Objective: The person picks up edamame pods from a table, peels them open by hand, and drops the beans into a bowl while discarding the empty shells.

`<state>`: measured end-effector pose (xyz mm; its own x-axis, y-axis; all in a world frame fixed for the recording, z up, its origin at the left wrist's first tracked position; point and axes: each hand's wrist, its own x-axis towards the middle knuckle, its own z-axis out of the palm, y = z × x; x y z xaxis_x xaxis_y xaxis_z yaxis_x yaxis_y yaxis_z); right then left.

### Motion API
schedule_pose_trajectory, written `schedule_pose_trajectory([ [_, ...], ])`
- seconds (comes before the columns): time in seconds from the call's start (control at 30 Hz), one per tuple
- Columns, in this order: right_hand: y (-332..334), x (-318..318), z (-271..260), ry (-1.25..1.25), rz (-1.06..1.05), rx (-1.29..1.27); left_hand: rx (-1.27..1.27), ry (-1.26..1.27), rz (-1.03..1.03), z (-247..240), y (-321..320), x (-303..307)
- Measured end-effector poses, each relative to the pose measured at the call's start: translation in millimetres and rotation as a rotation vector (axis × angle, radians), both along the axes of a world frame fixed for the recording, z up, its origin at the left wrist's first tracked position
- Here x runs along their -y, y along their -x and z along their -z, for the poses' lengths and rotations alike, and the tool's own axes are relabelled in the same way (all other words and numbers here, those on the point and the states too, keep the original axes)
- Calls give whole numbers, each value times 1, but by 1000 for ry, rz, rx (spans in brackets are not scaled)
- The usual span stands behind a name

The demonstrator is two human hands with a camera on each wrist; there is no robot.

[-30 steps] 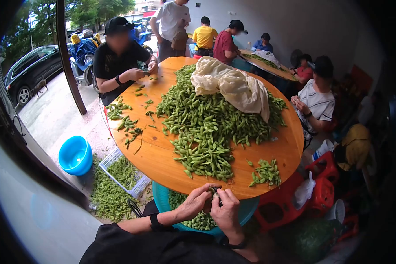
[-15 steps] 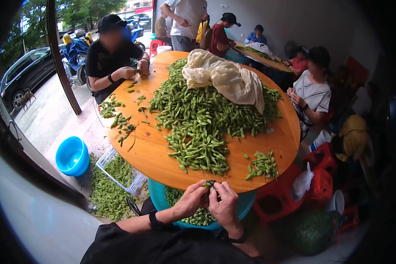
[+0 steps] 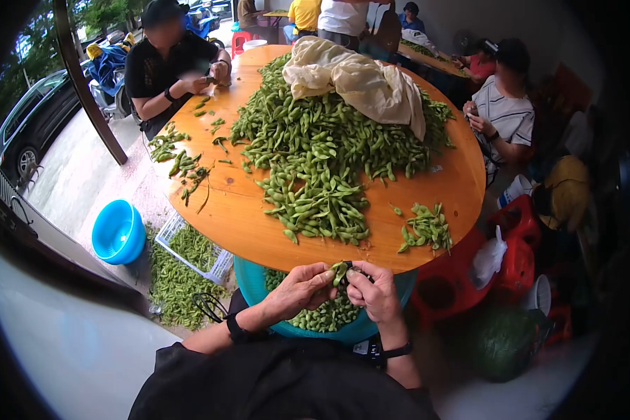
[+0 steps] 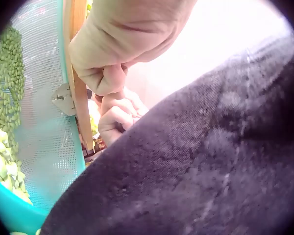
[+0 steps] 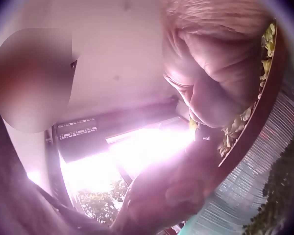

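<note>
At the near edge of the round table, my left hand pinches a green soybean pod between thumb and forefinger. My right hand meets it from the other side, its thumb and curled fingers pinching the pod's right end. A small dark piece shows at the right fingertips; I cannot tell what it is. In the left wrist view my left hand hides the pod. Below both hands stands a teal mesh basket holding shelled green beans.
On the wooden table lies a big heap of pods under a cream cloth, with a smaller pile at right. Two people sit across from me. A blue basin and white crate stand left, red stools right.
The head view has tilted downward, so table and hands appear higher. More of the green pod shows between the fingertips now. Both hands have stayed together by the table edge.
</note>
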<state>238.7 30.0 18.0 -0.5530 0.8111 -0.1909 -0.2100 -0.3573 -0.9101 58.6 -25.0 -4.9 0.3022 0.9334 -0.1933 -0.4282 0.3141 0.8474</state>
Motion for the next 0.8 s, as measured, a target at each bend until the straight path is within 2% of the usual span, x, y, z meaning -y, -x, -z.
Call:
schedule_pose_trajectory([
  [0.03, 1, 1, 0, -24, 24, 22, 3, 10, 0, 0, -2, 1],
  [0.1, 2, 2, 3, -21, 48, 23, -6, -68, -155, -4, -4, 2],
  [0.17, 5, 4, 4, -225, 119, 202, -33, -87, -157, -4, -4, 2],
  [0.27, 6, 7, 1, -207, 140, 184, -120, -167, -202, 2, -7, 2],
  [0.3, 6, 7, 1, -206, 141, 184, -218, -234, -222, 9, -8, 0],
  [0.33, 6, 6, 3, -309, 162, 249, -317, -302, -242, 13, -8, 0],
  [0.47, 7, 9, 0, -582, 206, 385, -473, -252, -133, 10, -3, 3],
  [0.53, 6, 11, -3, -572, 209, 419, -309, -153, -122, 1, -6, 5],
  [0.7, 3, 8, 5, -478, 160, 384, -226, -100, -91, 0, -8, 5],
  [0.77, 0, 3, 2, 12, 18, 37, -234, -93, -96, -1, -7, 4],
  [0.8, 0, 0, 4, 72, 9, -21, -205, -94, -81, -1, -6, 4],
])
